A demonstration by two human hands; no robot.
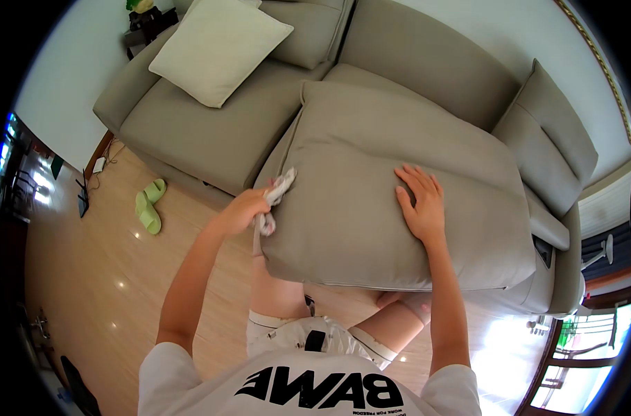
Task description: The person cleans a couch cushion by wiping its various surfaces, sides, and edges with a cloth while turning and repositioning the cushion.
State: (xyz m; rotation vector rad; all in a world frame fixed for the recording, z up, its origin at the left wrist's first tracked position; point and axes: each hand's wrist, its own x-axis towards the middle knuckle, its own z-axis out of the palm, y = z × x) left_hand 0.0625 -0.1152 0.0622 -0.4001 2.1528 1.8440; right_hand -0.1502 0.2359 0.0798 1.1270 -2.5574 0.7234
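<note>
A large grey-beige sofa cushion [385,222] lies tilted in front of me, over the sofa seat and close above my legs. My left hand [249,208] is closed around a crumpled white cloth [281,186] at the cushion's left edge. Part of the cloth hangs below my fingers. On the cushion's upper face, right of its middle, my right hand [423,204] rests flat with fingers spread and holds nothing.
The grey sofa [204,132] runs behind the cushion, with a cream pillow [222,52] on its left seat. Green slippers [150,206] lie on the tiled floor [121,277] at left. A loose back cushion [551,139] leans at the right.
</note>
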